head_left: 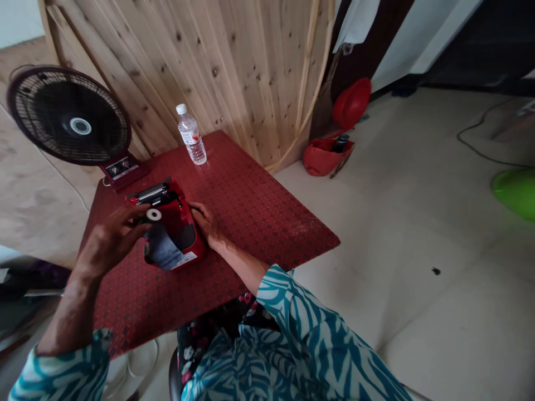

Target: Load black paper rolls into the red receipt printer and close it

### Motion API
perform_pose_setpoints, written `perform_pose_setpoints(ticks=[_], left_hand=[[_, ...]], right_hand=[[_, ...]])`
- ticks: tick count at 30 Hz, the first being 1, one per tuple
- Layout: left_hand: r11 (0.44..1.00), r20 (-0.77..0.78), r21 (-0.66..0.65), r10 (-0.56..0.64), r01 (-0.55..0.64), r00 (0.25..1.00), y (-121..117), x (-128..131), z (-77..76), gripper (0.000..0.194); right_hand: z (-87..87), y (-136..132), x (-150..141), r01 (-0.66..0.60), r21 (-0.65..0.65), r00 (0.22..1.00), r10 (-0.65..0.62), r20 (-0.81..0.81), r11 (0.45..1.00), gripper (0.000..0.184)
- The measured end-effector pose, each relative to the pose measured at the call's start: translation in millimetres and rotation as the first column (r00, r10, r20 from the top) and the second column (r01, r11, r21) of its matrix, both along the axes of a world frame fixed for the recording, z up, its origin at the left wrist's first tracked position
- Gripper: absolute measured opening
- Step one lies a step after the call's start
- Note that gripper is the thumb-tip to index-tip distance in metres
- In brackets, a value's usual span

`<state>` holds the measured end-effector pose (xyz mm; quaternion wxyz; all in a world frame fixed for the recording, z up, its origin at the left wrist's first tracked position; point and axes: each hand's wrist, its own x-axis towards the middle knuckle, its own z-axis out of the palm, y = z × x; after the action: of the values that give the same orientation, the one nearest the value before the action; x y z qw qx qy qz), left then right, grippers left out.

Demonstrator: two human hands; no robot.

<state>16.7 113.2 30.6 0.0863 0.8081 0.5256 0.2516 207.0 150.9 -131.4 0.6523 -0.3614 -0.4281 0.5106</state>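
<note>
A small red receipt printer (194,245) lies open on the table, with a dark roller part (154,192) at its far end. My left hand (111,236) pinches a small paper roll (154,214) by its ends, just above the printer's hollow. The roll's white ring-shaped core faces up. A grey-blue strip (165,248) hangs below it over the printer's near left edge; whether strip and roll are joined I cannot tell. My right hand (204,224) is wrapped against the printer's right side, its fingers bent at the far corner.
The red patterned table (267,206) carries a dark red fan (79,128) at the back left and a clear plastic bottle (193,136) behind the printer. A wooden panel (234,67) stands behind. Red containers (324,159) and a green object (518,192) are on the floor at right.
</note>
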Motion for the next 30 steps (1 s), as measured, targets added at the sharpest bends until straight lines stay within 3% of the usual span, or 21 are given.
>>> perform_pose_setpoints(ticks=[3, 5, 9, 13, 17, 23, 26, 30], left_hand=[[0.955, 0.21, -0.105, 0.295, -0.278, 0.932, -16.4, -41.1, 3.4, 0.053], [0.914, 0.335, -0.156, 0.406, -0.375, 0.85, -22.0, -68.0, -3.8, 0.049], [0.893, 0.486, -0.296, 0.446, -0.339, 0.751, -16.1, -101.5, -35.4, 0.053], [0.884, 0.442, -0.361, 0.442, -0.297, 0.78, 9.0, -108.6, -68.4, 0.055], [0.872, 0.334, -0.333, 0.466, -0.36, 0.82, 26.1, -109.5, -84.8, 0.059], [0.868, 0.199, -0.339, 0.443, -0.363, 0.874, 29.7, -115.3, -72.9, 0.06], [0.869, 0.138, -0.309, 0.442, -0.386, 0.886, 48.3, -110.2, -62.5, 0.049], [0.86, -0.002, -0.361, 0.386, -0.36, 0.923, 83.3, -93.2, -55.4, 0.036]], right_hand=[[-2.8, 0.4, -1.6, -0.007, -0.011, 1.0, 0.007, -0.01, 1.0, 0.026], [-5.1, 0.9, -2.5, -0.001, -0.026, 1.0, 0.001, -0.024, 1.0, 0.026], [-8.4, 2.1, -3.1, 0.019, -0.02, 0.999, -0.02, -0.05, 1.0, 0.024], [-9.3, 1.8, -2.2, 0.014, -0.012, 0.999, -0.014, -0.038, 1.0, 0.026], [-10.3, 1.6, -1.2, 0.001, -0.032, 1.0, -0.001, -0.004, 0.999, 0.028], [-12.4, 3.9, -1.3, 0.011, -0.04, 1.0, -0.011, 0.017, 0.999, 0.026], [-9.6, 2.9, -1.0, 0.009, -0.056, 1.0, -0.008, 0.013, 0.998, 0.026], [-4.9, 1.2, -0.5, 0.0, -0.053, 1.0, 0.002, 0.024, 0.999, 0.026]])
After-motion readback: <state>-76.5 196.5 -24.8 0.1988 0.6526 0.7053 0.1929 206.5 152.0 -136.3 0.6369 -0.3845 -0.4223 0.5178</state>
